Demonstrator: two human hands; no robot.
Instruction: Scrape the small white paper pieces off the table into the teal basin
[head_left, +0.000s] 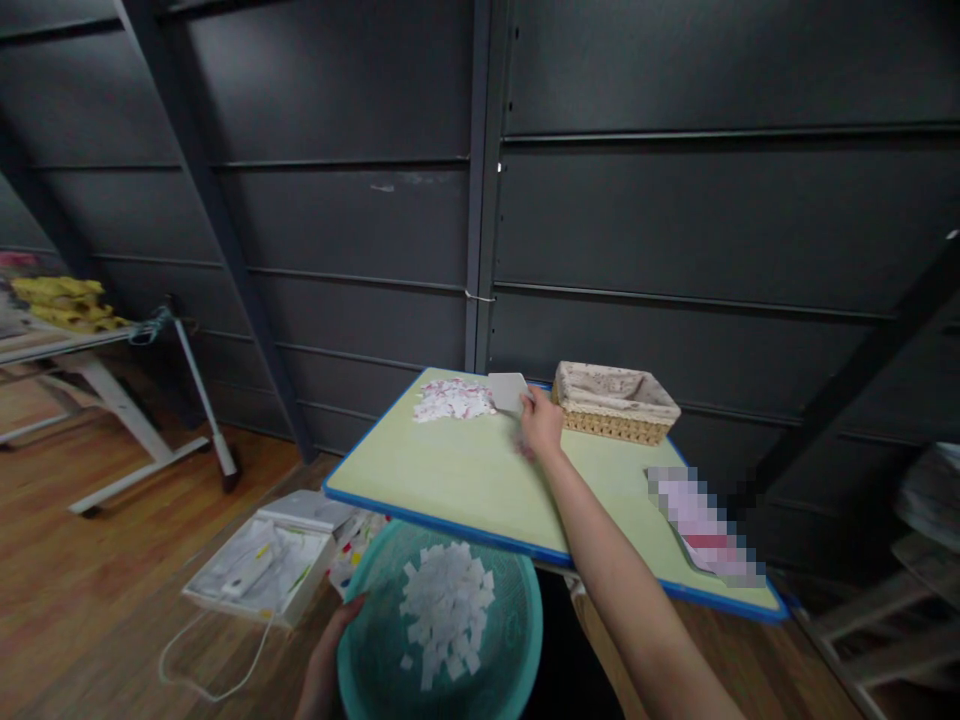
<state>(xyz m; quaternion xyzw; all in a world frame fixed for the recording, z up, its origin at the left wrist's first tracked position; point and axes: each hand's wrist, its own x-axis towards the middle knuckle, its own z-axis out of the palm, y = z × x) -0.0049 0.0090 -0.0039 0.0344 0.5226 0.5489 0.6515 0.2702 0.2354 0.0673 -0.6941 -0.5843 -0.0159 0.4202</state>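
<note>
My right hand (pixel 541 422) is closed around a flat, pale scraper (pixel 508 390) over the far part of the yellow-green tabletop (pixel 450 475). Just left of the scraper's blade lies a spread of small white and pink paper pieces (pixel 454 398). Below the table's front edge, my left hand (pixel 336 640) grips the left rim of a teal plastic basket (pixel 531 630); only part of its fingers shows. Inside that basket sits a heap of white paper pieces (pixel 448 605).
A cloth-lined wicker basket (pixel 615 425) stands at the table's back right, with a partly pixelated pinkish sheet (pixel 701 530) nearer the front. On the floor at left rests an open white box (pixel 259 570) with a cord. A dark panelled wall (pixel 360 230) rises behind.
</note>
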